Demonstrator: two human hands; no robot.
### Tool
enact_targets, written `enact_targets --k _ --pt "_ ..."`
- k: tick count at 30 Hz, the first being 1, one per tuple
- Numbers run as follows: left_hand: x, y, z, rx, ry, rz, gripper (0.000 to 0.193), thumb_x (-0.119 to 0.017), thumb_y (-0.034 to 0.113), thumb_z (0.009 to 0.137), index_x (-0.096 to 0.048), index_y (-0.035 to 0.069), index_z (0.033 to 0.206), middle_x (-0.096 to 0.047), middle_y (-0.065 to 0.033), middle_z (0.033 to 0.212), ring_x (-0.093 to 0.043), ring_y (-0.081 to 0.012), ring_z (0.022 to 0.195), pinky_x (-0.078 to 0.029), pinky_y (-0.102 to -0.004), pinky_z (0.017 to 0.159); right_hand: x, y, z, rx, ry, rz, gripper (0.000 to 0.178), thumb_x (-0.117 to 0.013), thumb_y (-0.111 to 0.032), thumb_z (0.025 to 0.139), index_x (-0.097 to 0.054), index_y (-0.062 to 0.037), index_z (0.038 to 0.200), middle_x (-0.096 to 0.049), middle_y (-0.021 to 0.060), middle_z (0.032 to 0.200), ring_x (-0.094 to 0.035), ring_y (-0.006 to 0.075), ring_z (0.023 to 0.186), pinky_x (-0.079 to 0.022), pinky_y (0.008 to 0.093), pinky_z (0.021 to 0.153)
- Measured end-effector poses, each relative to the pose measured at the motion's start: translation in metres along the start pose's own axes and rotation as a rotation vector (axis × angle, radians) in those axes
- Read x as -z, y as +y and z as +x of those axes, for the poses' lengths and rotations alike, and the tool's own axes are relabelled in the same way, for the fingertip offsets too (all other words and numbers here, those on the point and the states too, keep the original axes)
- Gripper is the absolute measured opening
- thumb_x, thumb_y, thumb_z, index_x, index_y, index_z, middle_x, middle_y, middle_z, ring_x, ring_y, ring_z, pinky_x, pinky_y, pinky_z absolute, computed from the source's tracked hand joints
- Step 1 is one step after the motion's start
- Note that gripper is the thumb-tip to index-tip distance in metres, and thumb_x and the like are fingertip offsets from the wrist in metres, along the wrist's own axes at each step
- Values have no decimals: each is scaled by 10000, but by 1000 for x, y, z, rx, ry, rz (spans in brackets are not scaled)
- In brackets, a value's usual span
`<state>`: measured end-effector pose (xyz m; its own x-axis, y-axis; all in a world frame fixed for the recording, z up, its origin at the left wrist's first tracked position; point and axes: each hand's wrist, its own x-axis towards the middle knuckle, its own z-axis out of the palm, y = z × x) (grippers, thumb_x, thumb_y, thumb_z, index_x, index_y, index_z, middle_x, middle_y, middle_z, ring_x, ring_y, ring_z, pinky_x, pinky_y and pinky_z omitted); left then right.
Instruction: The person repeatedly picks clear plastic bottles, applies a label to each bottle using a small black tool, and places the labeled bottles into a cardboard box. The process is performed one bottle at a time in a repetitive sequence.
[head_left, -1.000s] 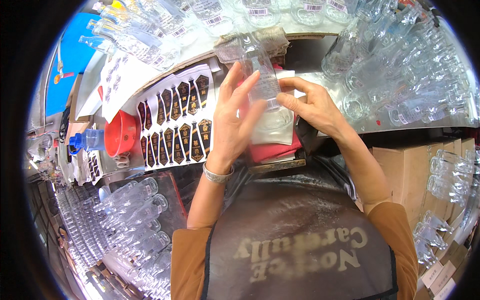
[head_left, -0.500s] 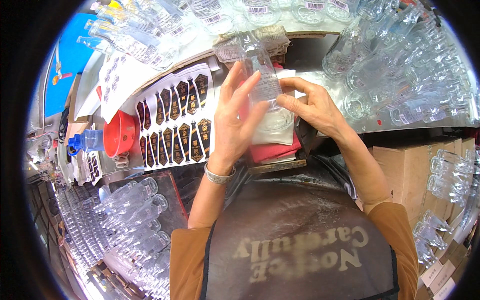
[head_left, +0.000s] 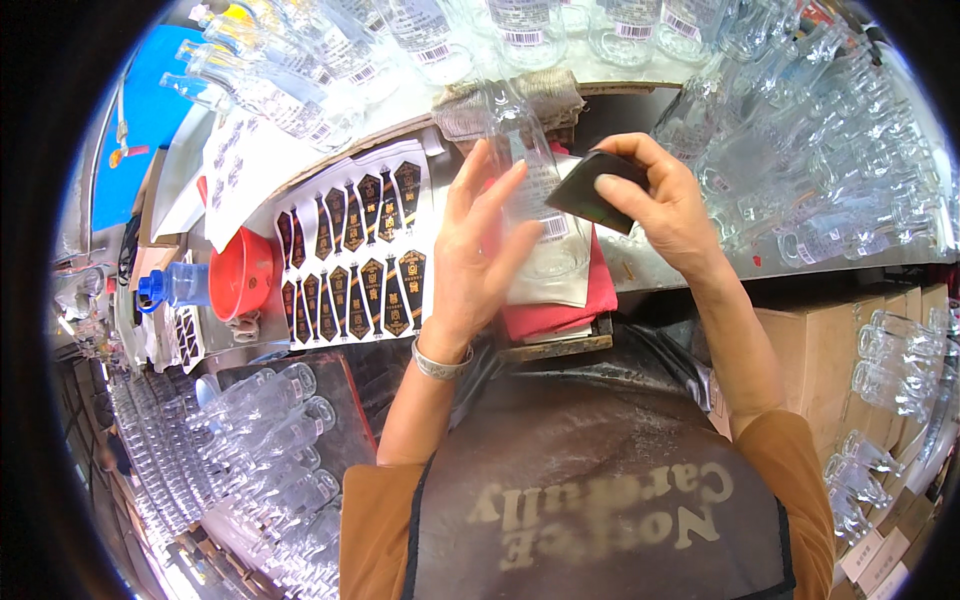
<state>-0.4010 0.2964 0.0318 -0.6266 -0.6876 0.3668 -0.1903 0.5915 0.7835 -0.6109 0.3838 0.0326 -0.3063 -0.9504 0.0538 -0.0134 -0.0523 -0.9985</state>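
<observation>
Beside a clear bottle [head_left: 538, 180], left hand [head_left: 478, 258] spread, perhaps touching it, right hand [head_left: 672, 205] pinching a dark slab [head_left: 581, 187]

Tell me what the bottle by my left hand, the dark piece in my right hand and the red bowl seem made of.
Bottle: likely glass, glossy and see-through, with bright highlights.
Dark piece: perhaps rubber or plastic, dull sheen, thin flat shape.
Red bowl: probably plastic, smooth, slightly shiny, evenly coloured.

Grey worktop [head_left: 652, 276]: clear glass bottles [head_left: 815, 240] massed on the right, sheet of black necktie-shaped labels [head_left: 347, 243] left of centre, red bowl [head_left: 240, 272] just left of that, blue-capped container [head_left: 187, 284] beside bowl
</observation>
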Motion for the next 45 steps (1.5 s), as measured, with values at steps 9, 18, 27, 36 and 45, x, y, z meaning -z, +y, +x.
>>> enact_targets --k 9,18,27,36,45 --pt "-2 -2 1 -42 11 48 697 -745 91 845 -450 0 1469 -382 -255 1541 -420 -363 1412 -380 -414 1129 -11 -32 32 438 13 -502 261 -685 -126 889 -652 -3 1117 -701 163 1027 -689 288 942 -527 333 836" --pt "-3 -8 -27 -50 -33 -87 1105 -873 247 747 -186 -31 1566 -439 -269 1492 -459 -364 1378 -401 -395 1105 -18 -58 43 794 65 -817 224 -709 -5 827 -685 -23 1050 -708 109 1019 -672 278 907 -539 336 803" --pt "-18 8 -31 -78 228 -15 986 -842 156 731 -280 -53 1513 -640 -246 1209 -649 -405 1068 -512 -428 915 -51 -68 6 986 -229 -1002 241 -683 -112 739 -673 -53 972 -649 81 961 -623 247 839 -513 373 728" --pt "-21 -7 -45 43 101 -54 1341 -905 97 660 71 -30 1570 -357 -237 1538 -581 -294 1180 -498 -402 1004 -42 -64 58 887 -87 -1049 92 -670 -87 750 -580 -85 771 -640 78 834 -626 261 813 -547 363 716" --pt "-14 4 -45 136 44 -213 1146 -872 58 707 -109 -13 1559 -463 -221 1470 -551 -295 1250 -438 -398 1082 -25 -60 66 900 135 -961 140 -700 -115 737 -661 -83 867 -610 94 813 -635 292 809 -527 380 699"
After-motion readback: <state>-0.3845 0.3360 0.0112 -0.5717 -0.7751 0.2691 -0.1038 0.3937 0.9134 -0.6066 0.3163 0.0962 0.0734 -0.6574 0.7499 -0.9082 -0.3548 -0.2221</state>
